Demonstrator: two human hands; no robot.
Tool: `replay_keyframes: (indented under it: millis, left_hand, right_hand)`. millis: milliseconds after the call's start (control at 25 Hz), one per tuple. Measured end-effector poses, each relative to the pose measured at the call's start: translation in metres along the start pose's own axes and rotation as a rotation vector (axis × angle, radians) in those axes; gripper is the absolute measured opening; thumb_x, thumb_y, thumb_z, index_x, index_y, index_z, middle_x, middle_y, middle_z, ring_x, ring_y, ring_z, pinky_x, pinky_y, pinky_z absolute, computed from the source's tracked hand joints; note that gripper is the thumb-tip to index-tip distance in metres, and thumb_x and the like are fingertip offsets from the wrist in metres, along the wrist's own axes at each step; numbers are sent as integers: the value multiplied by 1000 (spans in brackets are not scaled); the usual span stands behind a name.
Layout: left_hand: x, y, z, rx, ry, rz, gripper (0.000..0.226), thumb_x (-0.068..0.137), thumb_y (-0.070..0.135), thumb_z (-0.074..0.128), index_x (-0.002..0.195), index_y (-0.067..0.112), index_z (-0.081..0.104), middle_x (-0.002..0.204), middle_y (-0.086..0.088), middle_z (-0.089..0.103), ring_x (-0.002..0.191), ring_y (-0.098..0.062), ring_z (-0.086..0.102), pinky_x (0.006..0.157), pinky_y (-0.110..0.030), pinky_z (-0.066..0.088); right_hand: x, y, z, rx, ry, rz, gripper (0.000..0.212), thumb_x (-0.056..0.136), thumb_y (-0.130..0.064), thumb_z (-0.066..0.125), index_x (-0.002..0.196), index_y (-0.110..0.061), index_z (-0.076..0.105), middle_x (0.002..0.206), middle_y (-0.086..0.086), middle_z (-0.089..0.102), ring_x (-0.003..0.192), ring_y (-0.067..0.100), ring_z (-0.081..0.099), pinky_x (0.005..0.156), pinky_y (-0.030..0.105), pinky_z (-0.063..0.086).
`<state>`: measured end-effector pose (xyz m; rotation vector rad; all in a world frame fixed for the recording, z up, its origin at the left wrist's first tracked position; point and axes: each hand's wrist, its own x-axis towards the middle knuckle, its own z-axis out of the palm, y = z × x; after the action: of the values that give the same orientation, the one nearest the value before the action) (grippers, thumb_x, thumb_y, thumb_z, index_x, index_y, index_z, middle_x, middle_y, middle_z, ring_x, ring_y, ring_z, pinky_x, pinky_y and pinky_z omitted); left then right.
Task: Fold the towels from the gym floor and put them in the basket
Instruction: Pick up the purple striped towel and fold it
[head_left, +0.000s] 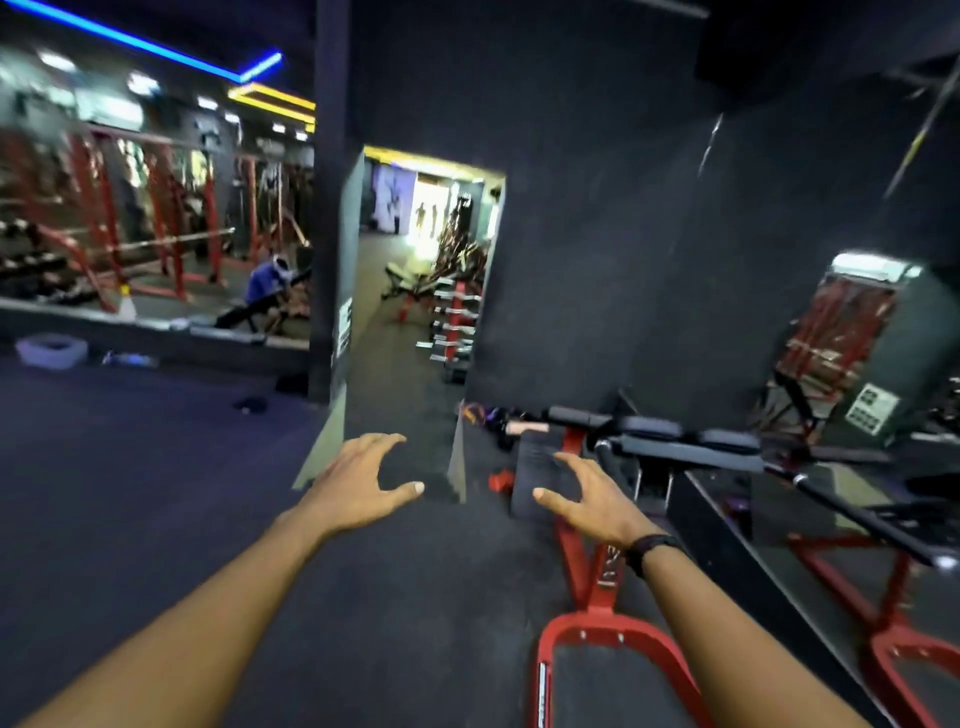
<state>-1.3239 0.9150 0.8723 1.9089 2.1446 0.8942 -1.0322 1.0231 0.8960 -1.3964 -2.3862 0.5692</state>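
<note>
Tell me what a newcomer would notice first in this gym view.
Two bare, empty hands reach forward at centre, the left hand and the right hand, fingers spread. A red bench frame stands below the right hand. At far left a pale basket sits on the dark floor.

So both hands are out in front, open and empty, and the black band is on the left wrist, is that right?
Not quite. The head view shows the black band on the right wrist, not the left. The rest holds: the left hand and right hand are both out in front, open and empty.
</note>
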Motion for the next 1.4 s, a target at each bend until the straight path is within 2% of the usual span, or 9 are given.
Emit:
replay_keyframes:
  millis: [120,280,360,480,600,720,1000,1200,1400]
  left_hand:
    - [22,45,-35,-4,37,69,74,82,60,60,144,28,35,150,4,35,139,-18,30,111,-38,32]
    - [51,101,-57,-18,-4,220,79,79,62,62,144,26,36,149,-2,38,137,-22,34,111,-37,32]
    - [57,131,-58,-46,-47,299,79,79,62,62,144,26,36,149,-2,38,137,-22,35,111,-37,31]
    - [52,180,-54,-67,-127,457,79,77,64,61,143,28,36,148,-1,38,137,-22,35,111,-40,32]
    - [35,229,-49,-81,-227,607,78,77,64,61,142,28,37,144,-2,42,134,-23,39,108,-42,36]
    - [8,280,-38,-146,-333,728,76,75,64,63,139,29,42,139,-2,47,129,-22,44,104,-42,40]
    - [-135,414,0,-322,-592,1060,80,70,65,67,136,25,46,137,-4,51,126,-21,49,105,-40,41]
    - [-285,494,0,-401,-734,1288,80,70,63,67,137,25,45,135,-1,51,125,-20,49,103,-34,40]
    - [-447,558,-9,-450,-826,1469,76,71,62,69,135,26,47,134,-5,53,123,-22,51,105,-39,41]
  right_hand:
    - [-27,-11,-65,-74,108,-2,82,77,-67,58,140,-16,41,142,3,44,130,16,43,108,25,30]
    - [-74,-13,-123,-141,233,103,73,81,-61,58,138,-17,43,140,5,46,130,18,43,109,31,33]
    - [-105,-13,-143,-169,269,204,82,77,-69,57,140,-18,40,142,5,45,132,19,42,110,34,34]
    - [-165,-14,-166,-206,352,343,119,51,-95,38,140,-15,39,141,9,46,131,23,44,108,35,36]
    - [-237,-22,-175,-235,427,505,84,78,-68,56,139,-12,40,137,12,49,127,27,47,104,35,39]
    - [-315,-29,-182,-265,485,684,78,83,-63,56,142,-16,36,139,13,46,128,27,46,106,41,38]
    - [-544,-73,-181,-327,602,1109,87,80,-66,57,146,-16,31,144,11,43,131,26,43,106,39,37]
    - [-714,-129,-165,-351,706,1376,86,79,-71,52,144,-18,32,144,10,43,130,27,44,107,44,36]
    - [-873,-199,-129,-319,788,1566,81,81,-66,55,143,-19,33,143,10,42,130,26,44,107,42,37]
